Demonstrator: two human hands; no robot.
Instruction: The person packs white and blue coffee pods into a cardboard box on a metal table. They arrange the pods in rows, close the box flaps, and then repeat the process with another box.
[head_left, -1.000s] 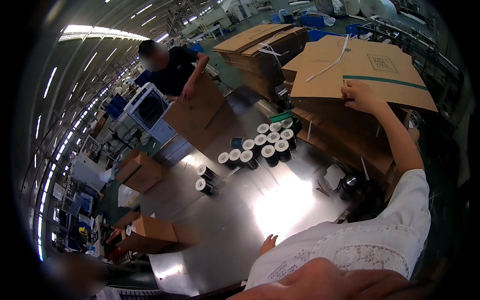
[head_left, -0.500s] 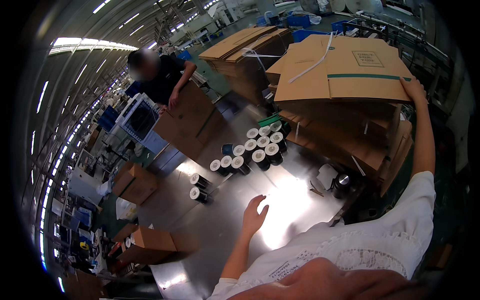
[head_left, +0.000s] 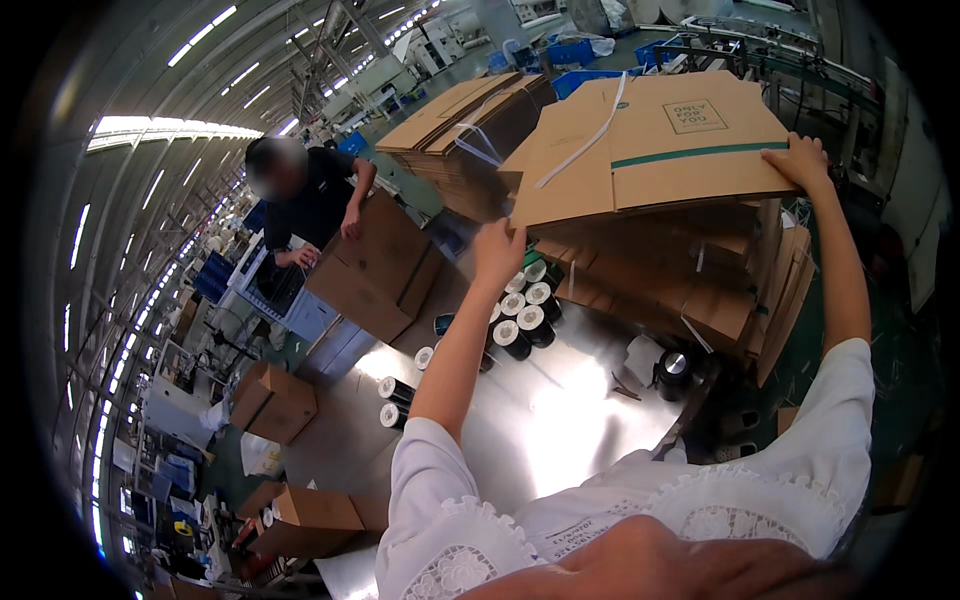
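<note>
A flattened cardboard box (head_left: 560, 165) with a green tape band lies on top of a tall stack at the right. My left hand (head_left: 498, 255) is closed on its near left corner. My right hand (head_left: 800, 163) grips its right edge, thumb on top beside the green band. Below my left arm, several black spools with white ends (head_left: 533, 320) stand on the metal table (head_left: 470, 430); the forearm hides some of them. Further flattened boxes (head_left: 650, 270) lie beneath the one in my hands.
Across the table a co-worker holds an upright cardboard box (head_left: 375, 265). A second strapped cardboard stack (head_left: 450, 150) stands behind. A dark jar with a silver lid (head_left: 673, 365) and scissors (head_left: 625, 386) lie near me. Cardboard boxes (head_left: 272, 402) stand at the left.
My left hand has risen from over the table to the cardboard's left corner and closed on it. The top cardboard has shifted slightly left; my right hand keeps its edge.
</note>
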